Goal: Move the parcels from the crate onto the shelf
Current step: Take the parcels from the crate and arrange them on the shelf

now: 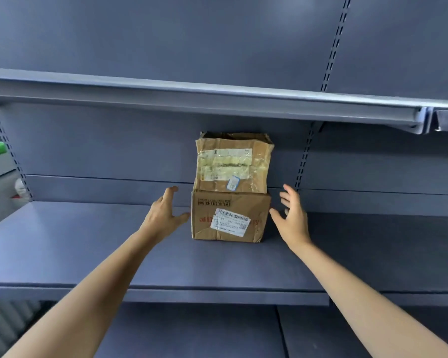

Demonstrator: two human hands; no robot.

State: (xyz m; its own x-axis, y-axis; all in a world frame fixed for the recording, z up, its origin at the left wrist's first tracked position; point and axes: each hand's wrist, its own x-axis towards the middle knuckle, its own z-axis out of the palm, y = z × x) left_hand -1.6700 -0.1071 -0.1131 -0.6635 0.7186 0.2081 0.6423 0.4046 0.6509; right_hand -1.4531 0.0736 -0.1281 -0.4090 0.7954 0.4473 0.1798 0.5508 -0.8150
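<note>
Because two crumpled brown cardboard parcels, upper parcel (233, 162) atop lower parcel (230, 215), stand stacked on the grey metal shelf (88, 249), left hand (163, 215) and right hand (294, 220) flank them, fingers apart, probably steadying.

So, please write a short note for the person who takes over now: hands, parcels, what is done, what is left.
Left hand: open, holds nothing, beside the lower parcel, thumb near or at its left side.
Right hand: open, holds nothing, just off its right side.
Parcels: the upper parcel sits stacked on the lower one, on the middle shelf, near the back.
Done: two parcels placed.
Left: the crate is out of view, so check it for more.
</note>
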